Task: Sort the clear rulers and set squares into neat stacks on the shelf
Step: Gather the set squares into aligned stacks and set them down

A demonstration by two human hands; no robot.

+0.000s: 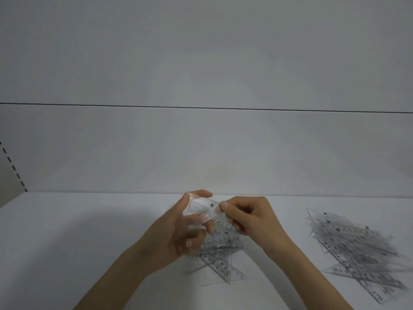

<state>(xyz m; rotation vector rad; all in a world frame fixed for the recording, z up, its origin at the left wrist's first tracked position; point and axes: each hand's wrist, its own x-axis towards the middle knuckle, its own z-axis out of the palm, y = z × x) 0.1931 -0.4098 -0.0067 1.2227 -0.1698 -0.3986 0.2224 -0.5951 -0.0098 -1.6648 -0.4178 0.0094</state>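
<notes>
One set square (201,209) pinched in left hand (176,233) and right hand (254,220) fingers (224,206); two piles (215,268) (357,251)

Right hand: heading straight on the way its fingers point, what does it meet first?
The right hand pinches the clear triangular plastic set square; going on leftward, it would likely meet the left hand holding the other end.

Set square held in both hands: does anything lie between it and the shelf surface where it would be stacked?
Yes. The set square, gripped by the left hand and pinched by the right hand, hangs over a loose pile of crossed clear rulers on the shelf. A larger heap lies further right; bare shelf shows to the left.
</notes>
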